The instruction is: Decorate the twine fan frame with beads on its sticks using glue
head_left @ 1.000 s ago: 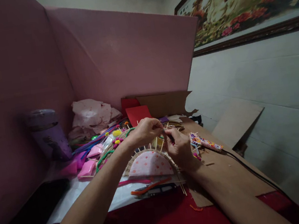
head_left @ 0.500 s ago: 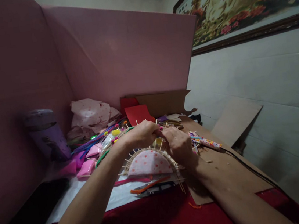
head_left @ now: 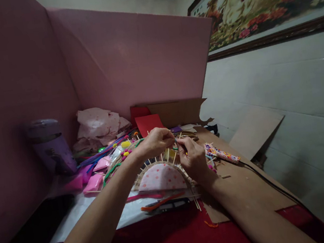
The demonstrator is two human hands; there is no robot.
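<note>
My left hand point(head_left: 158, 141) is closed in a pinch, its fingertips almost meeting those of my right hand point(head_left: 191, 154), which pinches too. Whatever lies between the fingertips is too small to make out; a hint of blue shows there. Below them is a half-round craft piece point(head_left: 161, 177) covered in white cloth with red dots. Thin wooden sticks point(head_left: 171, 157) fan out from its twine-wrapped curved edge. Farther out runs an arc with a green fuzzy strip point(head_left: 111, 173) and a magenta and yellow flower point(head_left: 126, 154). My hands and forearms hide part of it.
Black snips point(head_left: 173, 204) and an orange fuzzy strip point(head_left: 158, 203) lie in front. Pink packets point(head_left: 94, 183) and a purple tumbler point(head_left: 51, 147) are at left. A flower-patterned glue gun point(head_left: 222, 154) with a cord rests on cardboard point(head_left: 249, 181) at right. Red card point(head_left: 149, 124) stands behind.
My hands have drawn slightly apart at the fingertips, and the right hand has turned so its fingers show more. The magenta flower on the arc is more visible.
</note>
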